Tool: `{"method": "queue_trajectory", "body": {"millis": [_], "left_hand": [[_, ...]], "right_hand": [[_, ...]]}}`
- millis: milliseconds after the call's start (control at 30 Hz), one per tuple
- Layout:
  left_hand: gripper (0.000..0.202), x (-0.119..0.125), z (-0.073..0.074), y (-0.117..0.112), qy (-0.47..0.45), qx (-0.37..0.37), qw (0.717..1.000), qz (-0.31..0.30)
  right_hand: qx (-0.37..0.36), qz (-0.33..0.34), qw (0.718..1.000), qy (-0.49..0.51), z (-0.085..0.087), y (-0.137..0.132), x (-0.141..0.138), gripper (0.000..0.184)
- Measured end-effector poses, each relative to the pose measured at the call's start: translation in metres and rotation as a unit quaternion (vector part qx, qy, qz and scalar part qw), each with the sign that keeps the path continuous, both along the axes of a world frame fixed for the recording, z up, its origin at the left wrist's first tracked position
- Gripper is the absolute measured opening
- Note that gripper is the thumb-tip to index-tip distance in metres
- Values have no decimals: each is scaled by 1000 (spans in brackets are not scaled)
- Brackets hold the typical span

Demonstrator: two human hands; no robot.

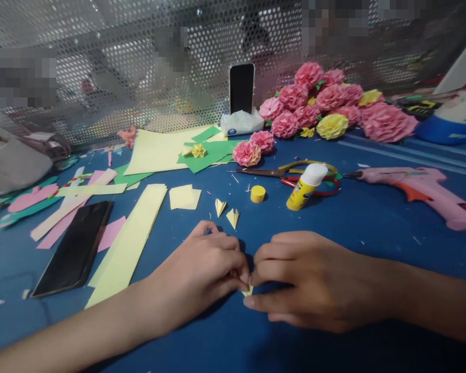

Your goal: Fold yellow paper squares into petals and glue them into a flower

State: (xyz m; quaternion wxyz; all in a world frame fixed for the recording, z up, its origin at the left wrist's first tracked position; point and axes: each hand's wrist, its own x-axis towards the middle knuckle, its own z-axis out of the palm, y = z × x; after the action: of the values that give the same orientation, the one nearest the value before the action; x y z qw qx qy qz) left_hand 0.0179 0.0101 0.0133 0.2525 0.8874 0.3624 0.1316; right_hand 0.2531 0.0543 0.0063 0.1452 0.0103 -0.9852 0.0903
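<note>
Between my fingertips, low over the blue table, is a small piece of pale yellow paper (248, 291), mostly covered by the fingers. My left hand (213, 259) pinches it from the left, and my right hand (303, 280) grips it from the right. Just beyond them lie two small folded yellow paper pieces, one pointed piece (220, 207) and a second one (233, 218). Farther back sit a stack of yellow paper squares (184, 197) and a yellow glue cap (258, 194). An uncapped glue stick (306, 187) leans against the scissors (267, 172).
Yellow paper strips (134, 233) and a dark phone (75, 248) lie on the left. At the right is a pink glue gun (423, 189). Pink paper flowers (308, 101) are heaped at the back, near an upright phone (242, 89) before a perforated metal panel (202, 57).
</note>
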Motion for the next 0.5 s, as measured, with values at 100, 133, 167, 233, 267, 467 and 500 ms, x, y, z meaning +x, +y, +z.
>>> {"method": "queue_trajectory", "body": {"millis": [100, 133, 167, 233, 267, 467, 500], "left_hand": [[10, 0, 0, 0, -7, -4, 1000, 2], [10, -1, 1, 0, -9, 2, 1000, 6], [12, -2, 1, -1, -8, 16, 1000, 15], [17, -6, 2, -6, -3, 68, 997, 44], [20, -9, 1, -10, 0, 103, 993, 62], [28, -18, -22, -45, -37, 343, 937, 49], [27, -18, -27, -52, -7, 366, 929, 51]], "right_hand": [[-50, -14, 999, -14, 3, -1, 1, 20], [-59, -18, 998, -15, 3, -1, 1, 20], [-67, -20, 997, -16, 3, -1, 2, 20], [-79, -25, 997, -10, 3, -2, 2, 20], [-82, -27, 996, -5, 2, -3, 2, 20], [-95, -50, 994, 15, 1, -8, 0, 15], [-95, -48, 994, 14, 1, -9, -1, 14]]}}
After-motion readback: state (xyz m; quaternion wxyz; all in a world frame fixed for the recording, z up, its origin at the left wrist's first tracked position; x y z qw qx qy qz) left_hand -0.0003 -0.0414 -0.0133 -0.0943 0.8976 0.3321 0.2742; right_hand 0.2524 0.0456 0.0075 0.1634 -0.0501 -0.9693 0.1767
